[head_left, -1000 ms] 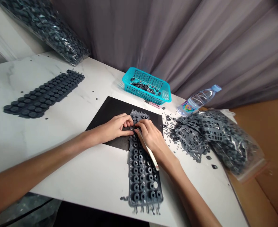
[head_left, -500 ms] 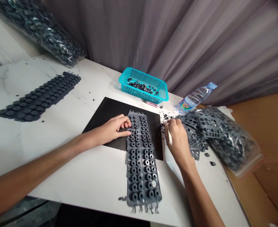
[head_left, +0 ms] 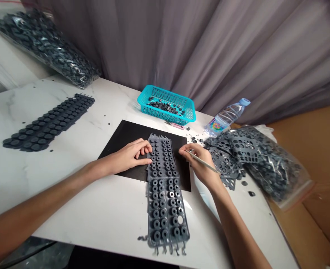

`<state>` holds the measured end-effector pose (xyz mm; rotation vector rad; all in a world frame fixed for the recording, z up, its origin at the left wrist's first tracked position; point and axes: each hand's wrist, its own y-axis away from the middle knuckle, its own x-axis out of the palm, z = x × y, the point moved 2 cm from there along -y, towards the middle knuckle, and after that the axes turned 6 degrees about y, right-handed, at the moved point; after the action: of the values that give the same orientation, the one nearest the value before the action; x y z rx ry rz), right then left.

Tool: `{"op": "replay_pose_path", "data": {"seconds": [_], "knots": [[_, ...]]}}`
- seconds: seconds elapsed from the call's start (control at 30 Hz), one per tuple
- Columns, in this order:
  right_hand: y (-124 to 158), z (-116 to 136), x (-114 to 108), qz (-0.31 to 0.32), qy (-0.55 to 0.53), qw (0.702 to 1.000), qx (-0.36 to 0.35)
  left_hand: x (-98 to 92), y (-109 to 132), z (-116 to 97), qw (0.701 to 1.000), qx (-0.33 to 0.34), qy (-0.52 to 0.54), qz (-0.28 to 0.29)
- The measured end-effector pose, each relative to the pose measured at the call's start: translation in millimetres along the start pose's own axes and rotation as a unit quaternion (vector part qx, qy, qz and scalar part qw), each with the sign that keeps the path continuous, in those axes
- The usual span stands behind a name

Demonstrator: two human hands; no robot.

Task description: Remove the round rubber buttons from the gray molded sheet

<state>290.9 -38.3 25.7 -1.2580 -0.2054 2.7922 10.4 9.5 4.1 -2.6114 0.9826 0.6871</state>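
A long dark grey moulded rubber sheet (head_left: 162, 177) with rows of ring-shaped studs lies lengthwise before me, its far part on a black mat (head_left: 120, 140). My left hand (head_left: 137, 153) rests at the sheet's left edge, fingers curled and thumb stretched along the edge, steadying it. Just right of the sheet, over the mat, my right hand (head_left: 200, 160) pinches a thin pale stick-like tool (head_left: 202, 161). The tool's tip is hidden by the fingers, so I cannot tell whether they hold a small part too.
A turquoise basket (head_left: 167, 114) with small dark pieces stands behind the mat, a pink-handled cutter (head_left: 176, 125) before it. A water bottle (head_left: 228, 117), perforated rubber scraps (head_left: 223, 160) and a filled bag (head_left: 280, 172) lie right. Another studded sheet (head_left: 49, 123) and bag (head_left: 47, 48) are left.
My right hand has moved left from the small loose pieces towards the sheet, and the pale tool has swung into view. My left hand stays at the sheet's edge. The camera view has shifted slightly.
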Motion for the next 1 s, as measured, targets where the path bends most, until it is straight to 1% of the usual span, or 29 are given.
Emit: {"op": "replay_pose_path", "data": {"seconds": [0.13, 0.27, 0.43, 0.53, 0.63, 0.73, 0.9, 1.0], "knots": [[1.5, 12.6, 9.7, -0.003, -0.126, 0.992, 0.005, -1.0, 0.7, -0.2, 1.0, 0.001, -0.005, 0.001], [5.2, 24.6, 15.9, 0.031, -0.227, 0.973, 0.036, -1.5, 0.9, -0.6, 1.0, -0.001, -0.01, 0.007], [6.1, 21.8, 22.0, 0.069, -0.327, 0.938, 0.094, -1.4, 1.4, -1.4, 1.0, -0.007, -0.005, 0.005], [5.3, 18.7, 25.4, 0.088, -0.374, 0.916, 0.115, -1.5, 2.3, -1.9, 1.0, -0.01, -0.004, 0.005], [5.2, 19.1, 26.8, 0.098, -0.398, 0.905, 0.115, -1.9, 3.1, -2.2, 1.0, -0.01, -0.006, 0.009], [5.7, 21.2, 25.7, 0.101, -0.405, 0.902, 0.108, -2.3, 3.3, -1.6, 1.0, -0.007, -0.009, 0.01], [6.8, 25.5, 21.9, 0.108, -0.378, 0.915, 0.092, -2.4, 3.3, 0.3, 1.0, 0.003, -0.004, 0.008], [7.3, 27.4, 21.4, 0.1, -0.353, 0.928, 0.067, -2.1, 3.4, 1.5, 1.0, 0.003, -0.005, 0.01]]}}
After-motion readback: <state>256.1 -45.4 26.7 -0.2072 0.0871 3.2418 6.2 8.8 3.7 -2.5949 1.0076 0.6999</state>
